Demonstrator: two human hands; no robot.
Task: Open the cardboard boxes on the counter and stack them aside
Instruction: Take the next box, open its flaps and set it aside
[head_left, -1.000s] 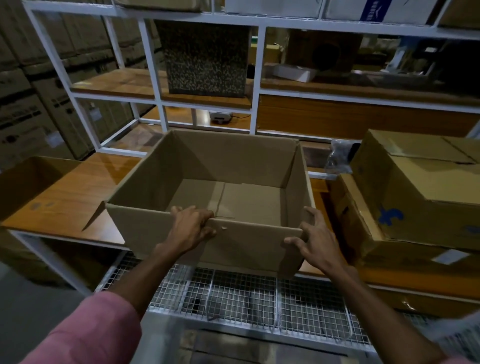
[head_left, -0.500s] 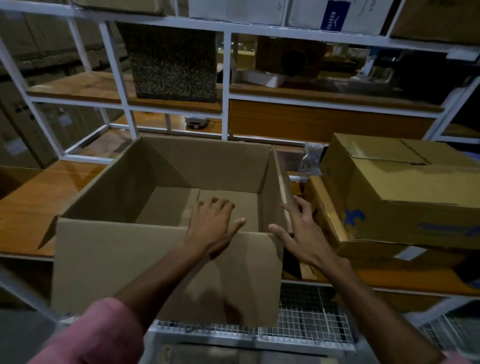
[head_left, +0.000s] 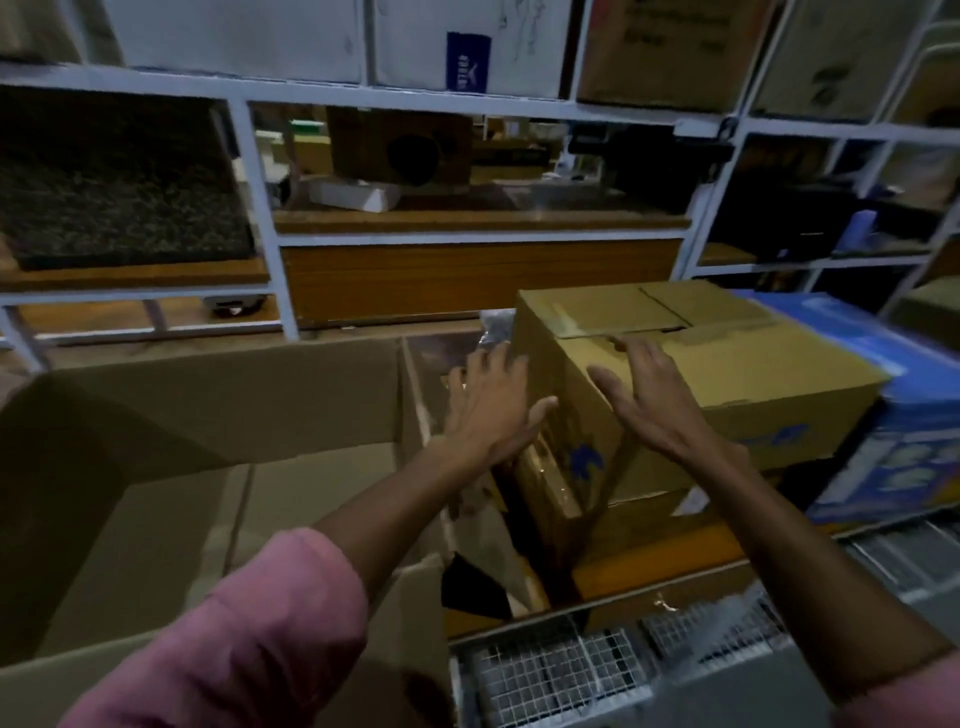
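Note:
An open, empty cardboard box (head_left: 218, 410) fills the lower left, close to me. To its right a closed taped cardboard box (head_left: 727, 374) with a blue logo rests on another flat brown box (head_left: 545, 499) on the wooden counter (head_left: 654, 556). My left hand (head_left: 493, 405) is spread, fingers apart, by the closed box's left side. My right hand (head_left: 649, 395) hovers with fingers spread over the box's near top edge. Neither hand holds anything.
A blue printed carton (head_left: 893, 441) stands right of the closed box. White metal shelving (head_left: 260, 208) with more boxes rises behind the counter. A wire mesh rack (head_left: 597, 670) lies below the counter's front edge.
Both hands have let go of the open box and moved right to the closed box. The open box now sits lower and further left in view.

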